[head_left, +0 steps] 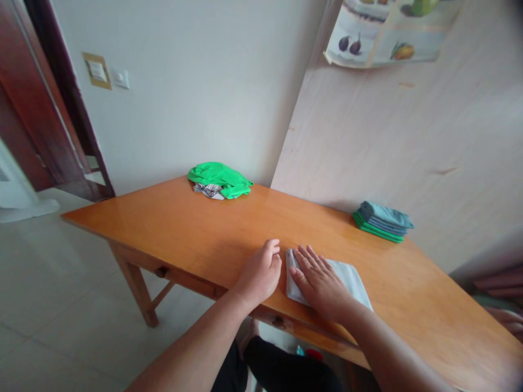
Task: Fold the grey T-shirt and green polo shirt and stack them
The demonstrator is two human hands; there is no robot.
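A folded pale grey piece of fabric (pixel 347 275) lies flat near the front edge of the wooden table. My right hand (pixel 316 277) rests on its left part, palm down with fingers stretched out, pressing on it rather than gripping. Just left of the fabric, my left hand (pixel 263 272) is at the tabletop with its fingers loosely curled in. Nothing shows in that hand, and a small gap separates it from the fabric.
A crumpled green garment (pixel 220 177) with patterned cloth under it lies at the table's back left. A stack of folded green and blue-grey clothes (pixel 384 220) sits at the back right. The wooden table (pixel 163 218) stands against a wall; drawers face my legs.
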